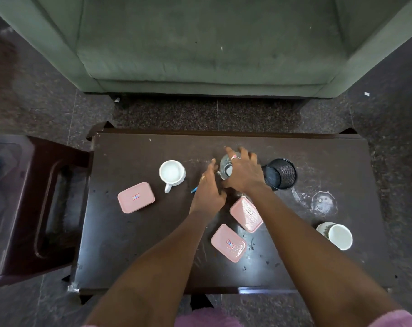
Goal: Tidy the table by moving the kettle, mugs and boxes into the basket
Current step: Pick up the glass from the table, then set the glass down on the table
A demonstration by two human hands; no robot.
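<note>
Both hands meet at the kettle [225, 169] mid-table [129, 244] — the right hand [244, 173] spread over its top, grasping it, the left hand [208, 192] open beside it, next to the basket [281, 173].

pink lidded boxes: three. one [136, 197] well left of left hand [208, 194]; one [246, 214] just below right hand [244, 173], between forearms; one [228, 243] nearer body, between forearms.
white mugs: two. one upright [172, 173] left of left hand; one tipped on side [337, 235] far right of right forearm.
glass kettle [225, 168]: one, under right hand.
black mesh basket [280, 173]: one, just right of right hand.
hands: two.
</note>
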